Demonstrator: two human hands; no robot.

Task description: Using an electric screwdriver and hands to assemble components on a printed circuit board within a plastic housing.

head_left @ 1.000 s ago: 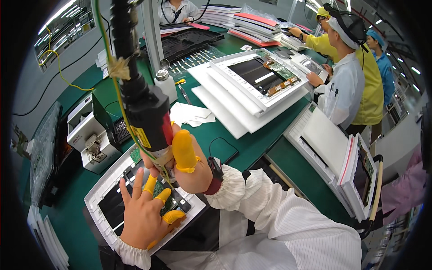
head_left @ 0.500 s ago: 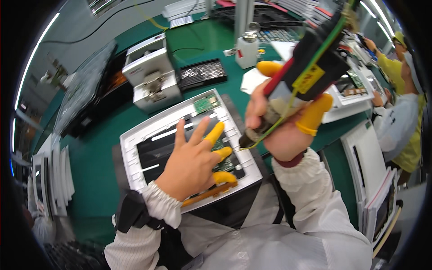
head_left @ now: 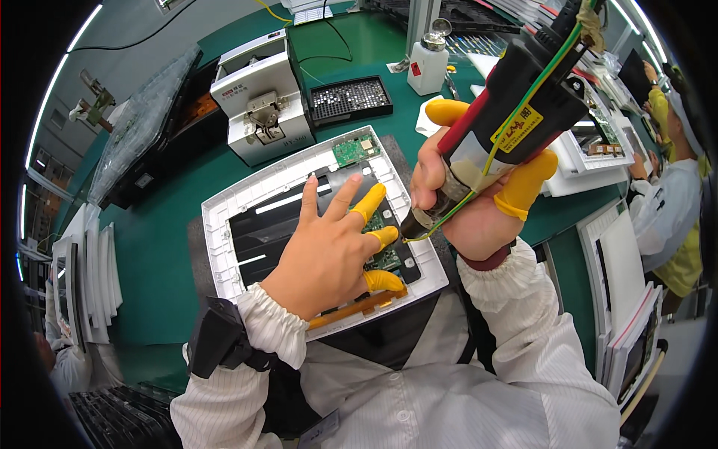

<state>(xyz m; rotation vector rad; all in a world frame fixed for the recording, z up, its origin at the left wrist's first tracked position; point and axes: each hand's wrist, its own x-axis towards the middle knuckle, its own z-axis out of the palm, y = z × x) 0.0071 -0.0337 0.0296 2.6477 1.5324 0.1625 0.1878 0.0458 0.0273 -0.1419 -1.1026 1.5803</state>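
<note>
Spread over a white-framed device housing [head_left: 212,245], my left hand [head_left: 321,254] rests with fingers apart and yellow finger cots on the thumb and two fingers. Under it lie a black inner plate and a green circuit board [head_left: 387,259], partly hidden. A smaller green board [head_left: 355,151] sits in the housing's far right corner. My right hand [head_left: 479,217], also with yellow finger cots, is wrapped round a black and red electric screwdriver [head_left: 516,112]. Its dark tip points down at the housing's right edge; whether it touches a screw cannot be made out. An orange flat cable [head_left: 359,308] runs along the near edge.
Behind the housing stand a white screw feeder [head_left: 262,105], a black tray of small parts [head_left: 351,100] and a white pump bottle [head_left: 428,66]. Stacked white panels [head_left: 617,292] are at the right. People [head_left: 669,194] work at the far right. A bubble-wrapped bundle [head_left: 146,123] lies left.
The whole view has shifted slightly, so the bench items sit a little differently. My left hand stays spread on the housing, and the screwdriver remains in my right hand at its right edge.
</note>
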